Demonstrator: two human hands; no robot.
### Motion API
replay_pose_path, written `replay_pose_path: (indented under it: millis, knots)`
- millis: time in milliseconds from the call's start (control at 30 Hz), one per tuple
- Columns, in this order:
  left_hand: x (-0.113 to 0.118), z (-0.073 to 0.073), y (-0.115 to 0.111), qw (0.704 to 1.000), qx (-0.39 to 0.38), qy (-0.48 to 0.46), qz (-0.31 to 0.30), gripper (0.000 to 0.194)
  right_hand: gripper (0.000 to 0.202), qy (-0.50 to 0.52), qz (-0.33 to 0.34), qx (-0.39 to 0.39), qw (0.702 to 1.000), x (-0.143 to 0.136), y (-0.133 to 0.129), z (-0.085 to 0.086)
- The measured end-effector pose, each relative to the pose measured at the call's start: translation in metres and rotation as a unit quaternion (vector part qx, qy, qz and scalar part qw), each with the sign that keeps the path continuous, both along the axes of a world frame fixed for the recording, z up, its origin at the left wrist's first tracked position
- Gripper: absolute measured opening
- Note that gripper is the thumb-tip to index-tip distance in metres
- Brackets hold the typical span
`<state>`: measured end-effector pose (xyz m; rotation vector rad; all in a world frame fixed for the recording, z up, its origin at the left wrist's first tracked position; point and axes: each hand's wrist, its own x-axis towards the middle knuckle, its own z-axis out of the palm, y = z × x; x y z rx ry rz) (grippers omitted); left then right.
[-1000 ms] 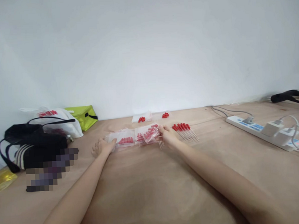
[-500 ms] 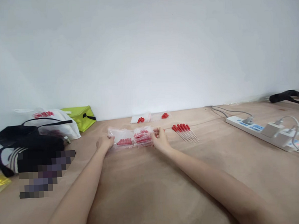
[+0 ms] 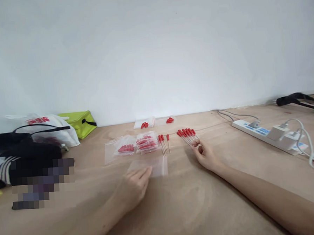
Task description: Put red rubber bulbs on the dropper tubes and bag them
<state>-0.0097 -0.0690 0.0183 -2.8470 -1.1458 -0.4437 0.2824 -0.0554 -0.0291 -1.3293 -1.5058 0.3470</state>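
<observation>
An empty clear zip bag (image 3: 158,166) lies flat in front of me, with the fingers of my left hand (image 3: 138,181) closed on its left part. My right hand (image 3: 204,155) is at the lower ends of a fan of red-capped droppers (image 3: 186,132), thumb and index curled together; whether it grips one is hidden. Three more red-capped droppers (image 3: 161,140) lie between that fan and a stack of bags with red caps (image 3: 147,143). Left of the stack is another bag (image 3: 125,149) holding a row of red caps.
Two bags with loose red caps (image 3: 144,125) lie near the wall. Black and white bags (image 3: 68,131) and a green box bag (image 3: 77,123) stand at the left. A power strip (image 3: 263,133) with cables is at the right, a black strap-like object (image 3: 295,98) behind it.
My left hand has moved from the bags toward me and right, now on an empty bag. My right hand has left the stack and moved right to the droppers. Three droppers beside the stack are uncovered.
</observation>
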Motion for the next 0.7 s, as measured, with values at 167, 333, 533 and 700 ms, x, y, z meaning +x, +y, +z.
replay_pose_path:
  millis: [167,333,533,700]
  knots:
    - [-0.004,0.01,-0.003,0.983,-0.162,0.002,-0.09,0.044,0.009,-0.085,0.012,0.017,0.996,-0.008,0.007,0.003]
    - [-0.007,0.014,0.014,0.966,-0.201,0.059,-0.154,0.046,0.014,-0.169,-0.003,-0.067,0.983,-0.037,0.042,0.014]
    - [0.006,0.003,0.01,0.969,-0.202,0.051,-0.135,0.047,0.024,-0.143,-0.09,-0.183,0.968,-0.07,0.097,0.025]
    - [0.006,0.004,0.009,0.969,-0.2,0.058,-0.133,0.047,0.013,-0.106,-0.091,-0.225,0.964,-0.077,0.108,0.024]
